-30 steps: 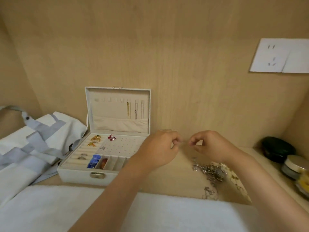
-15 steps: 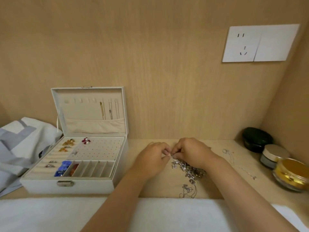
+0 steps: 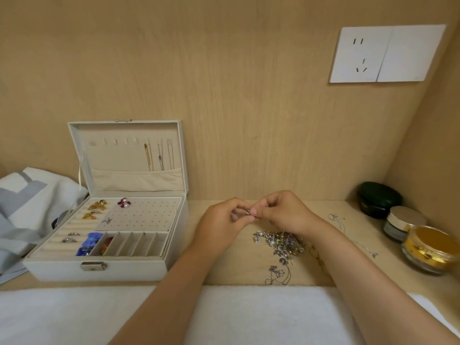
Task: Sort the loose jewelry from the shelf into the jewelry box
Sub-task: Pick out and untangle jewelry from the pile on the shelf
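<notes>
Far right on the pale wooden shelf [image 3: 236, 270], three round containers: dark green jar [image 3: 379, 199], silver-lidded jar [image 3: 402, 222], glossy gold jar [image 3: 430, 249], a thin chain [image 3: 348, 235] loose beside them. At left, the open cream jewelry box [image 3: 99, 270], fabric-lined and slotted, beside folded white-and-grey cloth [image 3: 32, 202]. Mid-shelf, a tiny silver piece [image 3: 247, 213] pinched between fingertips of left hand [image 3: 221, 220] and right hand [image 3: 283, 212], raised just beyond the tangled silver heap [image 3: 281, 242], itself partly hidden by the right wrist.

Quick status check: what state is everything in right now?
Jewelry box: open, lid upright.
Left hand: pinches small silver piece.
Right hand: pinches same piece.
Pile: tangled, loose on shelf.
Chain: loose on shelf.
Green jar: lidded.
Grey jar: lidded.
Gold jar: lidded.
Socket: nothing plugged in.
</notes>
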`<action>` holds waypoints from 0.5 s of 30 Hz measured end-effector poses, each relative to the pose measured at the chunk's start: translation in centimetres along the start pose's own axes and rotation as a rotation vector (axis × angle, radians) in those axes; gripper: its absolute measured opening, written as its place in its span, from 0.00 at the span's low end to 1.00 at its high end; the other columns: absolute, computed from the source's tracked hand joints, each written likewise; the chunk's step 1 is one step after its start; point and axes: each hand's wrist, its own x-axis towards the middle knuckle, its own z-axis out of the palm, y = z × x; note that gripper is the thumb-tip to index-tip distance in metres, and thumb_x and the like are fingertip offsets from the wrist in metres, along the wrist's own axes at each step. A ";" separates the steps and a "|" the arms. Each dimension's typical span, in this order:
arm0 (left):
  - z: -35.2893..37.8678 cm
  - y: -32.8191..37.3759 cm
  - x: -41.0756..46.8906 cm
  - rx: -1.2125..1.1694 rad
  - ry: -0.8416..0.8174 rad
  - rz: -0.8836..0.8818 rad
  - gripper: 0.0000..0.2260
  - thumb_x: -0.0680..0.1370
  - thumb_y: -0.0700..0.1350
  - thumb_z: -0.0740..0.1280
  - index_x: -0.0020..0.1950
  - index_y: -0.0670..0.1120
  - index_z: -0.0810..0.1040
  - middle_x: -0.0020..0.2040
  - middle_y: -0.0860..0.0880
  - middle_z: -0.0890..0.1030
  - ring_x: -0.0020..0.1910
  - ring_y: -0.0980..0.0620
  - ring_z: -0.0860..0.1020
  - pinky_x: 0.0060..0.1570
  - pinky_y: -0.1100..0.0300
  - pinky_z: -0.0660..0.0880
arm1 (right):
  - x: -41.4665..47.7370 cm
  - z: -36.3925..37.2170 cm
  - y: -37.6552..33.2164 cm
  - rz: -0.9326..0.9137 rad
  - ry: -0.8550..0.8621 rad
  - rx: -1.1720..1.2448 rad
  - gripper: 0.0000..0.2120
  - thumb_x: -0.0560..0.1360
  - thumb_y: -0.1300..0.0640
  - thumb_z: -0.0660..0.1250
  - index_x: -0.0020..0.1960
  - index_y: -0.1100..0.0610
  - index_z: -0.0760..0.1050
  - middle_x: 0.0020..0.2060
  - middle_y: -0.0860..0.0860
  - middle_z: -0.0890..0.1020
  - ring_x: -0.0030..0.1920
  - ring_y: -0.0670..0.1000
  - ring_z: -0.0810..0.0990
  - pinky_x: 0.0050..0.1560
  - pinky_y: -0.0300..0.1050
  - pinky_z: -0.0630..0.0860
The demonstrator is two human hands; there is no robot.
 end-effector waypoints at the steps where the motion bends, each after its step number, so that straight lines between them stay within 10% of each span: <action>1: 0.0 -0.2 0.0 0.011 0.009 -0.018 0.06 0.72 0.50 0.76 0.46 0.58 0.82 0.41 0.59 0.83 0.40 0.58 0.79 0.46 0.53 0.78 | -0.1 0.0 -0.1 -0.014 -0.011 -0.026 0.03 0.75 0.59 0.73 0.44 0.59 0.84 0.25 0.42 0.79 0.24 0.37 0.72 0.28 0.29 0.67; 15: -0.3 -0.9 0.0 0.050 0.024 -0.056 0.02 0.76 0.49 0.72 0.44 0.54 0.83 0.37 0.57 0.81 0.35 0.62 0.76 0.42 0.61 0.76 | -0.9 0.0 -1.2 -0.049 -0.281 -0.640 0.08 0.68 0.55 0.80 0.43 0.43 0.85 0.43 0.42 0.83 0.46 0.39 0.80 0.56 0.44 0.78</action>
